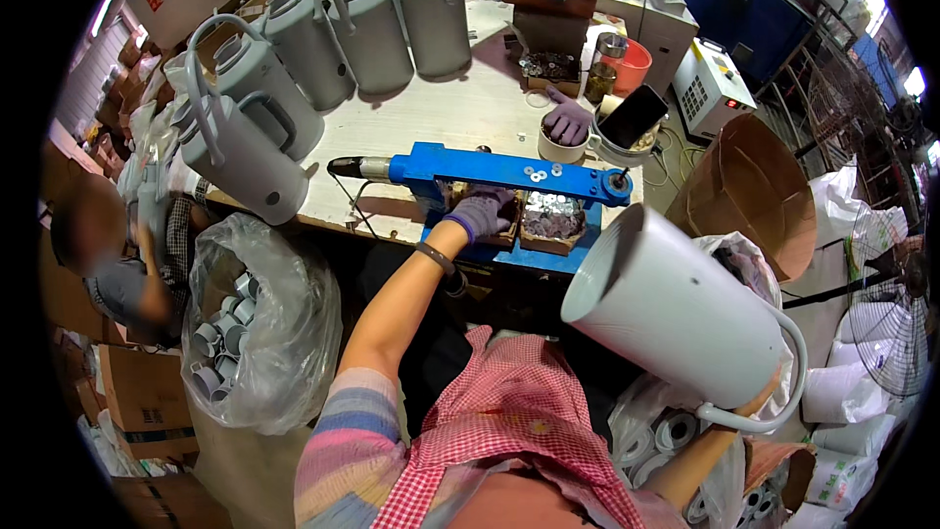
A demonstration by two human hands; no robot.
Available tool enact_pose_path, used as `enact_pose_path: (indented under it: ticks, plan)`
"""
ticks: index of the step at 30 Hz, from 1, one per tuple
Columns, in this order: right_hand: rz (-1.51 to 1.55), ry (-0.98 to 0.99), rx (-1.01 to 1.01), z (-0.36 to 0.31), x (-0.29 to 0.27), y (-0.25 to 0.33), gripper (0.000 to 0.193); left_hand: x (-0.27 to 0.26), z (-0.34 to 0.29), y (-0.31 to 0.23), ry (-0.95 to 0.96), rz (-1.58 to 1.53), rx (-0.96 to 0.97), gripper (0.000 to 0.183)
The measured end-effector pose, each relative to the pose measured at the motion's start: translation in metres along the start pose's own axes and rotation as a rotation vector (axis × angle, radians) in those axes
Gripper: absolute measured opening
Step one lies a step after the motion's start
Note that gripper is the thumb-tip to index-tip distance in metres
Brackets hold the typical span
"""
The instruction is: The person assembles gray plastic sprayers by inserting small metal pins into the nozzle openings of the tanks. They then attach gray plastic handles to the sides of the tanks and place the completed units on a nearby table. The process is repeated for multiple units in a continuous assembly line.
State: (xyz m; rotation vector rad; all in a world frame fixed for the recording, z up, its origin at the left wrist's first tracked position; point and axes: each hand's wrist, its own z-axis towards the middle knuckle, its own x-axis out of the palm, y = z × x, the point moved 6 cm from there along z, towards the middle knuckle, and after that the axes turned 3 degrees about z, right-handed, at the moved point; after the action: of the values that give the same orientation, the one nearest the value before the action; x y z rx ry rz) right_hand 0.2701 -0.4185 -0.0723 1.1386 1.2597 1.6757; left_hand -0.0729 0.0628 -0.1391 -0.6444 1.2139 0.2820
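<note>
My left hand, in a grey-purple knit glove, reaches into a small cardboard box under the arm of a blue riveting press. Its fingers bend down there, partly hidden, so what they hold cannot be made out. Beside it a box of shiny small metal parts stands on the press base. Several flat washers lie on top of the arm. On the right, my right hand grips a grey kettle shell, tilted with its open end toward the press; the shell and its loop handle hide most of the fingers.
Several grey kettle shells stand on the white table. A purple glove and a phone rest on tubs. A clear bag of grey parts sits at left, near a seated person. A fan stands right.
</note>
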Motion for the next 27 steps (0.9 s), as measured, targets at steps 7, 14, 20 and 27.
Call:
enact_pose_path:
  ticks: [7,14,20,27]
  plan:
    - [-0.012,-0.103,-0.03,0.0,-0.037,0.002,0.048,0.001,-0.012,0.004,-0.044,-0.042,-0.216,0.023]
    - [-0.024,-0.099,-0.02,0.015,-0.037,-0.012,0.049,-0.036,-0.026,-0.014,-0.385,0.025,-0.181,0.018]
    - [-0.009,-0.117,-0.031,0.029,-0.055,-0.024,0.049,-0.09,-0.027,-0.068,-0.305,-0.987,-0.356,0.015]
    - [-0.279,-0.039,-0.109,0.043,-0.037,-0.029,0.049,-0.104,0.087,-0.143,-0.083,-1.021,-0.107,0.022]
